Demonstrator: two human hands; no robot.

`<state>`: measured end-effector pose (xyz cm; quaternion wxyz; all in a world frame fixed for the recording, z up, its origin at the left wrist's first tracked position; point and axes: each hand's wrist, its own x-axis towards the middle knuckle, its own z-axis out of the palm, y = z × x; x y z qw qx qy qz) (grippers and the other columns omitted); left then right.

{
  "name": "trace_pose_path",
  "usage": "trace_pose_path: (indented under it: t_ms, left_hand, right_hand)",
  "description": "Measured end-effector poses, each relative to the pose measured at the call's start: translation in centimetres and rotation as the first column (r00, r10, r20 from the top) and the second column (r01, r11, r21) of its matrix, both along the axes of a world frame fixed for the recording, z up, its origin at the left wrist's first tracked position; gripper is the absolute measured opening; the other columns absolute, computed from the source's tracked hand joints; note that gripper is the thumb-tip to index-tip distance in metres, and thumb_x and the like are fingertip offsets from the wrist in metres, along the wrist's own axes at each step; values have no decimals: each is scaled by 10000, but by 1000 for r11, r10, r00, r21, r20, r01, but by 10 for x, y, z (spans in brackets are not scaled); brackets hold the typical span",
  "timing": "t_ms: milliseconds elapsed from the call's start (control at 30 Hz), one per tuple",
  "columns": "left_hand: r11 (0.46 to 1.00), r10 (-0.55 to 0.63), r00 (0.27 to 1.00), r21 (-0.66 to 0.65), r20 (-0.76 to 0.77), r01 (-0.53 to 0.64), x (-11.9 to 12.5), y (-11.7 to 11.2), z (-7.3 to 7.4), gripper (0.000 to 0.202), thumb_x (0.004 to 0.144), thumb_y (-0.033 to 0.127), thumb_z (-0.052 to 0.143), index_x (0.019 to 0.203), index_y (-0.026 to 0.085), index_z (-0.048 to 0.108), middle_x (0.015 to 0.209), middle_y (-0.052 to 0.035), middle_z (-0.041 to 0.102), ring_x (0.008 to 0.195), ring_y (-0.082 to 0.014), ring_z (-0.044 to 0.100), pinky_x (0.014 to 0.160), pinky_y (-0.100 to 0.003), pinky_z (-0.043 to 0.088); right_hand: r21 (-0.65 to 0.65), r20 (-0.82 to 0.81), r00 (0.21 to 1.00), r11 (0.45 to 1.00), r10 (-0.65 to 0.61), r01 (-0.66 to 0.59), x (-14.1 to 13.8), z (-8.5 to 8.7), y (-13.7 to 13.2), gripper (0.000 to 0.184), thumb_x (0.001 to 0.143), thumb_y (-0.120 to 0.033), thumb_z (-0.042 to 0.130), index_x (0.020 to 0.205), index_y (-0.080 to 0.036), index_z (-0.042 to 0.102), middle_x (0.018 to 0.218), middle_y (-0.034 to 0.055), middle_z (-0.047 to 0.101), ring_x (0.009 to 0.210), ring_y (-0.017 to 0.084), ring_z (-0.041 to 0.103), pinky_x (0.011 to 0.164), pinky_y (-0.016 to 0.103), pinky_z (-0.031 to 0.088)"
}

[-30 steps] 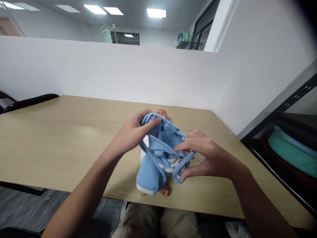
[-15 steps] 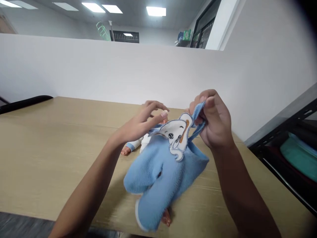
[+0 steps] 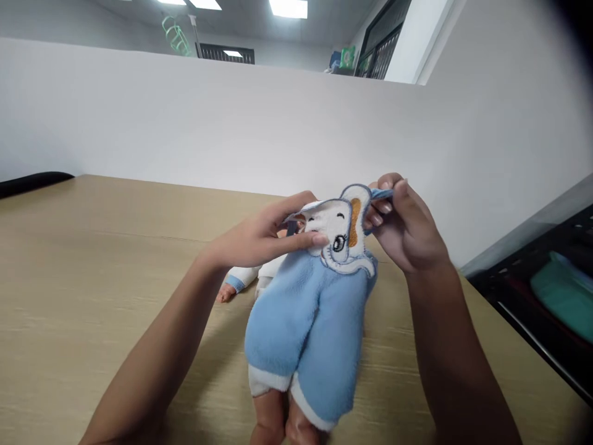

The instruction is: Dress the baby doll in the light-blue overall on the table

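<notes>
Light-blue fleece doll overalls (image 3: 285,315) with white cuffs hang above a doll (image 3: 269,417) lying on the table, its bare legs showing below them. A white elephant-face patch (image 3: 324,225) forms the bib. My left hand (image 3: 273,232) pinches the bib's left side, thumb across the patch and fingers behind it. At the bib's right, my right hand (image 3: 403,222) grips a blue strap between thumb and fingers. One doll arm in a white sleeve with a blue cuff (image 3: 236,279) rests on the table at left. The doll's head and most of its body are hidden.
The wooden table (image 3: 115,278) reaches back to a low white wall (image 3: 208,130). A black curved bar (image 3: 37,182) lies at the table's far left edge. At the right stands a dark metal rack (image 3: 532,296) holding a green cloth item (image 3: 563,296).
My left hand has closed onto the bib's left side. The overalls have straightened from a slanted bunch, and the doll's legs now show below the cuffs. My right hand stays on the strap.
</notes>
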<state>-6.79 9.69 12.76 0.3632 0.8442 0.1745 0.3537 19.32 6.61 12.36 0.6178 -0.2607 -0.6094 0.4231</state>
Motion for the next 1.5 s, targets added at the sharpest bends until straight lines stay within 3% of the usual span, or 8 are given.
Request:
trace_pose_path:
  t_ms: [100, 167, 300, 500, 600, 867, 1200, 1500]
  left_hand:
    - [989, 104, 995, 104, -10, -102, -3, -6, 3, 272, 957, 498, 784, 1024, 243, 718, 888, -16, 633, 804, -187, 568, 759, -319, 512]
    - [981, 138, 990, 137, 21, -139, -2, -12, 5, 268, 960, 495, 782, 1007, 237, 725, 885, -22, 651, 815, -189, 582, 780, -324, 516]
    - [986, 137, 989, 92, 58, -142, -2, -18, 12, 289, 955, 490, 788, 1048, 220, 741, 914, -36, 692, 871, -198, 643, 811, -324, 547]
    - [996, -56, 981, -82, -183, 42, -19, 0, 14, 352, 844, 465, 892, 1075, 235, 759, 965, -23, 741, 926, -241, 706, 783, -309, 587]
    - [997, -46, 987, -73, -155, 35, -22, 7, 9, 276, 882, 463, 855, 966, 219, 755, 861, -10, 698, 838, -219, 680, 749, -316, 576]
    - [996, 94, 994, -15, 55, -93, -2, -3, 3, 323, 925, 511, 812, 1005, 214, 715, 967, -26, 681, 979, -228, 680, 879, -328, 600]
    - [951, -271, 947, -196, -170, 237, -24, 5, 11, 350, 912, 327, 850, 1238, 243, 752, 1157, -38, 791, 1078, -236, 748, 930, -334, 650]
    - [972, 5, 998, -236, 56, 8, -16, 0, 10, 452, 904, 557, 830, 1155, 187, 767, 1011, -55, 773, 973, -251, 765, 831, -349, 670]
  right_hand:
    - [-79, 218, 956, 980, 196, -183, 16, -3, -2, 585, 858, -718, 817, 1219, -286, 658, 846, -25, 606, 660, 140, 550, 502, 222, 433]
    - [-164, 489, 825, 959, 283, -232, 19, -4, -5, 680, 803, -643, 902, 1318, -256, 685, 901, 7, 691, 711, 172, 626, 558, 247, 493]
    - [-186, 745, 576, 934, 336, -304, 11, -2, -9, 331, 822, -412, 936, 1059, -219, 809, 933, 21, 751, 851, 225, 700, 754, 314, 586]
    - [-28, 511, 839, 980, 185, -199, 6, -2, -13, 321, 795, -473, 958, 938, -219, 823, 950, 56, 771, 927, 278, 735, 828, 391, 607]
    - [-46, 441, 882, 985, 168, -164, 7, -6, -11, 407, 773, -519, 964, 999, -216, 817, 960, 61, 777, 944, 294, 752, 826, 410, 627]
    - [-343, 568, 666, 875, 483, -342, -17, -34, 2, 457, 804, -414, 946, 1198, -232, 803, 1178, 36, 818, 1149, 280, 764, 1045, 414, 640]
    - [-183, 355, 837, 909, 417, -375, -13, -41, -2, 581, 851, -477, 916, 1357, -242, 752, 1320, 92, 777, 1309, 327, 699, 1165, 506, 557]
    - [-311, 582, 671, 888, 459, -337, -18, -37, -7, 761, 736, -508, 982, 1392, -227, 719, 1351, 90, 767, 1327, 327, 691, 1182, 454, 558]
